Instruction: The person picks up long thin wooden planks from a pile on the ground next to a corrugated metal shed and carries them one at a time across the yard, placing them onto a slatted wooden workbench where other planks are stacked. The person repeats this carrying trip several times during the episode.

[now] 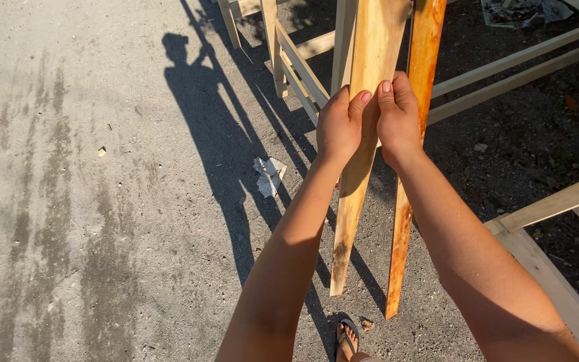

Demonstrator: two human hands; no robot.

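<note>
Two long wooden planks stand upright on the ground in front of me. The paler plank [370,47] is gripped from the left by my left hand [340,124] and from the right by my right hand [399,114], thumbs on its front face. The second plank [425,50], more orange and stained, stands just to the right, behind my right hand. Both planks' lower ends rest on the concrete near my sandalled foot [348,338].
A pale wooden frame [504,74] of slats lies behind the planks. Another timber frame [557,201] sits at the right edge. A crumpled scrap of paper [269,174] lies on the concrete [68,201], crossed by long shadows. Dark soil is at the right.
</note>
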